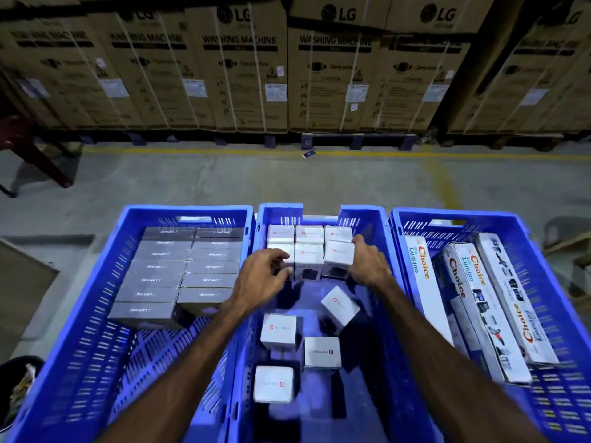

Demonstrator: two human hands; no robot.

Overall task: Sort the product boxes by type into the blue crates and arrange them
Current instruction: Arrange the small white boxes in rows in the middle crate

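White product boxes [308, 262] stand packed in rows against the far wall of the middle blue crate [364, 215], where a person's two hands bracket the front row. The left hand [260, 279] has its fingers curled on the box at the left end of that row; the right hand [367, 262] presses against the outer side of the box at the right end, fingers mostly straight and reaching over its top edge. Four loose white boxes [278, 330] lie scattered on the crate floor nearer the person, apart from the packed rows, one of them [339, 306] tilted on an edge. That tilted box sits just below and nearest the right hand, while the two by the left wall lie closer to the left forearm. The row runs left to right across the crate, so any next box would likely slot in front of it, toward the person. The left crate [192, 211] holds dark flat boxes [179, 266] stacked in two columns; the right crate [479, 219] holds long cartons [479, 302] lying lengthwise, away from the person. Large washing-machine cartons [240, 68] line the floor beyond.
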